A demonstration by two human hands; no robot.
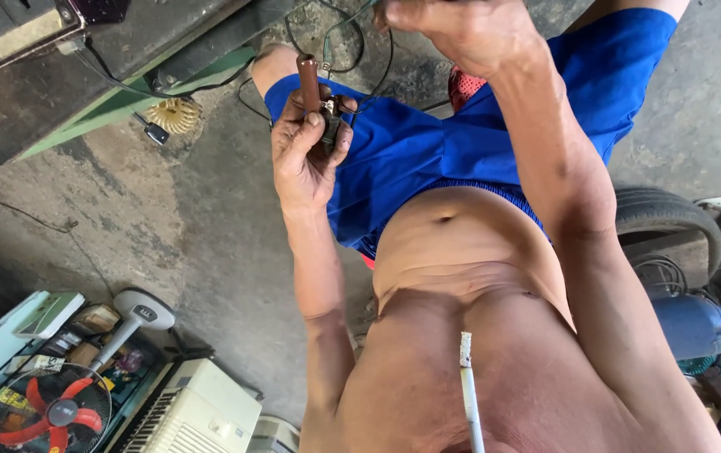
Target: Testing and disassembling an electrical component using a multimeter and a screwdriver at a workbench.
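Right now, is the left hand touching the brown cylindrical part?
Touching. The head view shows the left hand wrapped around the brown cylindrical part, its thumb pressed against the lower end, no gap visible.

Even, bright daylight with soft shadows and no strong glare. Focus is sharp at the centre; the cigarette [469, 394] close to the lens is slightly soft. Wide-angle stretching appears toward the frame edges.

Brown cylindrical part [308, 81], upright, gripped at base

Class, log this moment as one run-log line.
left hand: grips brown tube | right hand: pinches wire | floor: fan
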